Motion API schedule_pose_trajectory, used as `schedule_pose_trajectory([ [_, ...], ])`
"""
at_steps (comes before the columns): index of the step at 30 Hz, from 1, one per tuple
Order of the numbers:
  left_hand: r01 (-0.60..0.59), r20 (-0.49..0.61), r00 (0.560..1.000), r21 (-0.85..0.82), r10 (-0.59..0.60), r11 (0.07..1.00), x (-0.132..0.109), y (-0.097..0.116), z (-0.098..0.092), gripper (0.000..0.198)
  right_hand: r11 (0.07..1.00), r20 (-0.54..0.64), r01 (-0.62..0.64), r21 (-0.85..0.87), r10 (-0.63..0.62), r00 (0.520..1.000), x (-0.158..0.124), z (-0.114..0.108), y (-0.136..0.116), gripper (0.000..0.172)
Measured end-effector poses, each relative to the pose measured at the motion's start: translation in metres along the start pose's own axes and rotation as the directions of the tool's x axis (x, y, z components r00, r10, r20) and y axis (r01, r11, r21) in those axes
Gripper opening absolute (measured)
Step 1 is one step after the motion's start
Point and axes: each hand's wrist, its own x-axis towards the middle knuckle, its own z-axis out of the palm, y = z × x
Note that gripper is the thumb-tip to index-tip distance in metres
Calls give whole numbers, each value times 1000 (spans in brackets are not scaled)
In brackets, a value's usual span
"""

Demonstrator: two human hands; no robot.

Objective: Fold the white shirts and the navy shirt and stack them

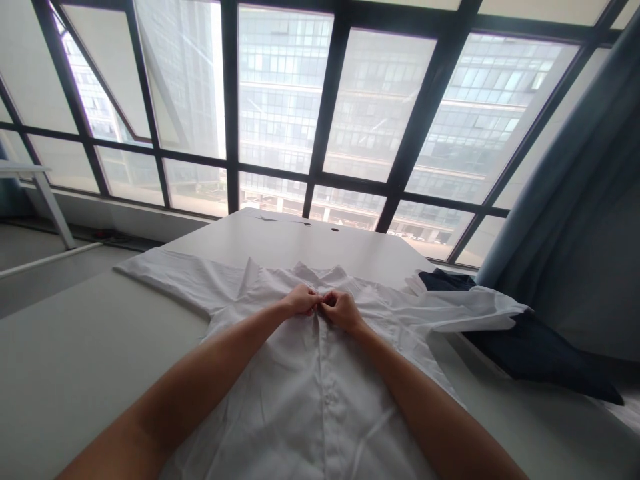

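A white button-up shirt (295, 400) lies spread on the table, its collar toward the window and its sleeves out to both sides. Near the top of the front placket, my left hand (303, 300) pinches the fabric just below the collar. My right hand (341, 309) meets it there, fingers closed on the other side of the same placket. The fingertips of both hands nearly touch, and they hide whatever button may be between them. Lower down, the placket runs straight toward me with small buttons showing.
The white table (215, 235) extends to the windows and has two dark holes near its far edge. Dark folded clothing (540, 353) lies at the right, partly under the shirt's sleeve. A blue-grey curtain (545, 173) hangs on the right. Another white table (50, 200) stands at the far left.
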Motion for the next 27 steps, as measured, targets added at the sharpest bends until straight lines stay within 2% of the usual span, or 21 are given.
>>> schedule_pose_trajectory([
  [6, -23, 19, 1000, 12, 23, 1000, -3, 3, -2, 39, 965, 135, -221, 141, 202, 970, 3, -6, -3, 18],
  [10, -69, 53, 996, 49, 66, 996, -5, 6, -5, 35, 963, 129, -241, 116, 226, 965, 4, -5, -5, 25],
  [13, -141, 79, 989, 192, 128, 971, -5, 6, -7, 33, 965, 125, -247, 88, 235, 964, 5, -5, -6, 27],
  [15, -187, 48, 982, 353, 181, 917, -5, 5, -9, 30, 965, 129, -253, 63, 243, 961, 6, -5, -7, 27],
  [17, -202, -37, 964, 549, 265, 811, -7, 4, -9, 24, 967, 124, -251, 36, 245, 961, 4, -7, -8, 24],
  [19, -166, -115, 928, 722, 354, 671, -10, 1, -11, 25, 978, 47, -191, -85, 196, 980, 1, -10, -10, 19],
  [20, -129, -135, 920, 782, 368, 610, -12, -1, -12, 33, 972, -2, -139, -190, 141, 990, -1, -12, -11, 17],
  [21, -81, -150, 924, 822, 351, 564, -13, -3, -13, 43, 947, -37, -86, -310, 78, 996, -3, -14, -11, 20],
  [23, 12, -160, 957, 856, 243, 517, -13, -7, -16, 60, 854, -36, -47, -518, 33, 999, -6, -19, -9, 40],
  [25, 71, -148, 982, 865, 118, 497, -9, -10, -20, 70, 784, 51, -99, -613, 164, 985, -6, -22, -6, 61],
  [27, 74, -109, 993, 873, 45, 482, -1, -12, -24, 78, 736, 135, -160, -658, 325, 936, -2, -25, -1, 70],
])
